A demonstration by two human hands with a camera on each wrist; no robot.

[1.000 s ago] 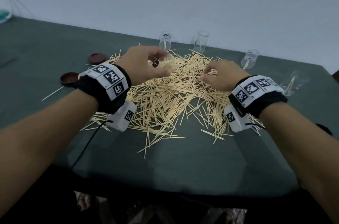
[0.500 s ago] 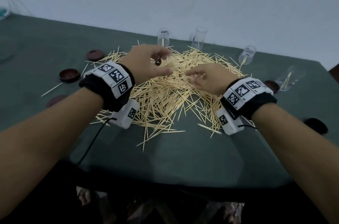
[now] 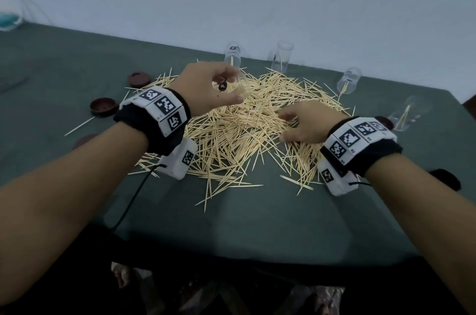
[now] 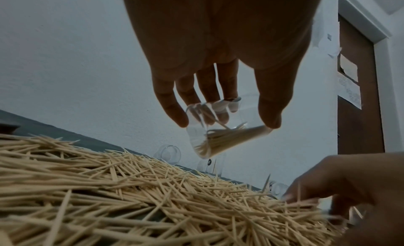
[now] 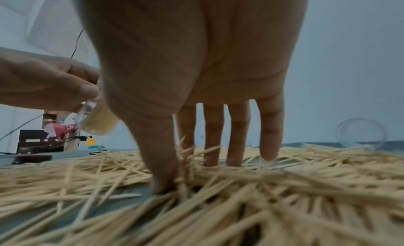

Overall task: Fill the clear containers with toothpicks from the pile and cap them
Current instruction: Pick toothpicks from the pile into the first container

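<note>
Left grip: my left hand (image 3: 206, 88) holds a clear container (image 4: 220, 132), partly filled, tilted above the toothpick pile (image 3: 244, 131) at frame centre.
Right grip: my right hand (image 3: 306, 124), fingers spread, presses into the pile; nothing pinched yet.
Changed: the right hand has shifted toward lower right of the pile, starting a fresh gather.
Remaining: other containers (image 3: 280, 57) on the surface's far edge, uncapped.

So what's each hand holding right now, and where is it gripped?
Left hand holds a clear container by its sides, thumb opposite fingers. Right hand fingers dig into the toothpick pile; nothing lifted.
</note>
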